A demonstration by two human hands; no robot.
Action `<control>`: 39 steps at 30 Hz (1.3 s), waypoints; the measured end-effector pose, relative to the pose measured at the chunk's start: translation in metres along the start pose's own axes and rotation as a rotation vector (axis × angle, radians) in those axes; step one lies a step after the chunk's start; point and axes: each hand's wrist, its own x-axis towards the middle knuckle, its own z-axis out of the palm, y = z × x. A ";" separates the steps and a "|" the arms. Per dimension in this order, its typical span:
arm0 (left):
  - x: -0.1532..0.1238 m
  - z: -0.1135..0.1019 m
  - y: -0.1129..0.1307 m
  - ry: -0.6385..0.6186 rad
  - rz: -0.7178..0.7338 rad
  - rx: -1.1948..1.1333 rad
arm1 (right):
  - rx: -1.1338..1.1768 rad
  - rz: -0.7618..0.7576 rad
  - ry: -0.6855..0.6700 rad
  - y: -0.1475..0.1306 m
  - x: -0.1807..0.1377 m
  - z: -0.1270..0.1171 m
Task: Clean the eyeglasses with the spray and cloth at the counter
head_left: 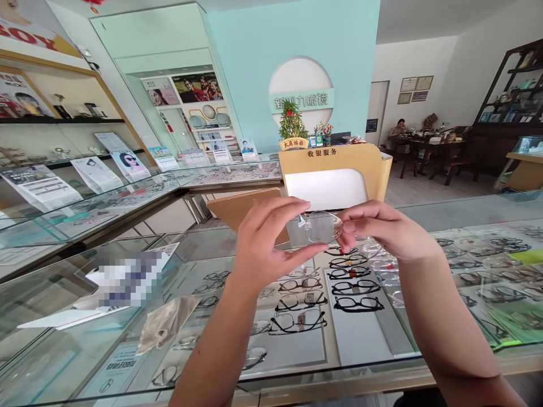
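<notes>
I hold a clear round spectacle lens (pixel 322 226) up in front of me with both hands, above a glass display counter (pixel 365 379). My left hand (pixel 266 240) pinches its left edge between thumb and fingers. My right hand (pixel 384 230) grips its right edge with closed fingertips. Under the glass lie rows of spectacle frames (pixel 354 288) on white trays.
A beige cloth (pixel 165 325) and a white paper sheet (pixel 123 282) lie on the counter glass at left. More glass counters run along the left wall. A yellow cashier desk (pixel 335 169) with a small tree stands behind. A person sits at a dark table (pixel 432 147) far right.
</notes>
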 end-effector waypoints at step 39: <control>0.001 -0.006 0.020 0.397 -0.437 0.093 | -0.911 -0.533 0.891 0.011 0.006 0.045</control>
